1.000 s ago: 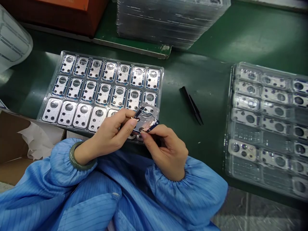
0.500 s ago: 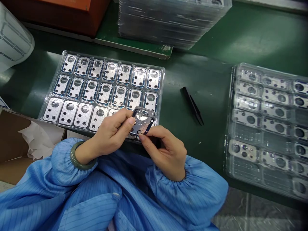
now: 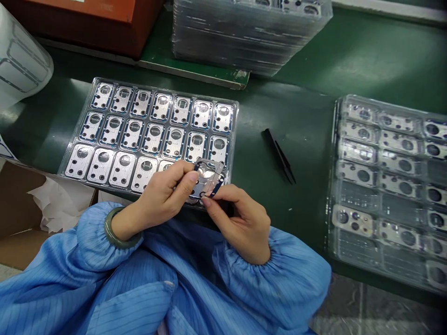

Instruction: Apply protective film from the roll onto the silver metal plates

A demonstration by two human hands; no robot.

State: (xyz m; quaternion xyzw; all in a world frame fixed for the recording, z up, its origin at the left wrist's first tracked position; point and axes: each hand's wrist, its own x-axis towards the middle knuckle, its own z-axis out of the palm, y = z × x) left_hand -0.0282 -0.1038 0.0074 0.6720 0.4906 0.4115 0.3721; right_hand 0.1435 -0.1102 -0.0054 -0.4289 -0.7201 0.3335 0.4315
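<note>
A small metal plate with round holes and a dark blue edge film [image 3: 208, 176] is between my two hands, above the near right corner of a clear plastic tray [image 3: 234, 122]. My left hand [image 3: 165, 190] pinches its left edge between thumb and forefinger. At its lower right edge, my right hand [image 3: 240, 216] pinches the plate or its film; which one I cannot make out. Similar silvery plates [image 3: 163, 107] lie in rows in the tray. Those in the two far rows have blue edges, while the visible near-row ones look plain. My hands hide part of the near row.
Black tweezers [image 3: 279, 156] lie on the green table right of the tray. A second clear tray [image 3: 356, 193], partly filled with plates, is at far right. Behind stand a stack of clear trays [image 3: 240, 37] and an orange box [image 3: 87, 23]. A white roll [image 3: 24, 56] stands at left.
The film on the plate's right edge looks slightly more bent near my right fingers. Both hands keep their grip, and the whole view has shifted a little.
</note>
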